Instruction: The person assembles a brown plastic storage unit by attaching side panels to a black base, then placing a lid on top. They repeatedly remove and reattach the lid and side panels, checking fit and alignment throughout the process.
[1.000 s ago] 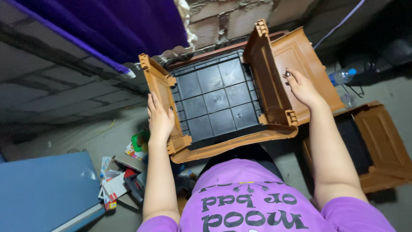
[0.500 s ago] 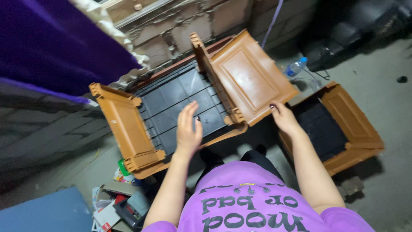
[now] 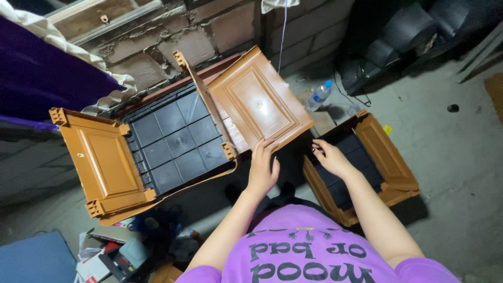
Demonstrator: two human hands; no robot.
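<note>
left hand (image 3: 263, 169): fingers spread, pressed flat on the near edge of the brown side panel (image 3: 260, 99); open palm contact, not clamped.
right hand (image 3: 329, 156): hovers at 3 o'clock of the left hand, fingers loosely curled and apart, holding nothing, just above the second tray (image 3: 390, 157).
panel position: at 12 o'clock from the left hand, tilted outward on the right rim of the dark gridded base (image 3: 173, 139); the matching panel (image 3: 102, 160) lies splayed at 9 o'clock.
arms: both extended forward, wrists straight.
technique: judging by the tilt, support the panel at 2 points, keep the lower tabs seated, push evenly.
clutter: bottle (image 3: 319, 95) at 1 o'clock.
</note>
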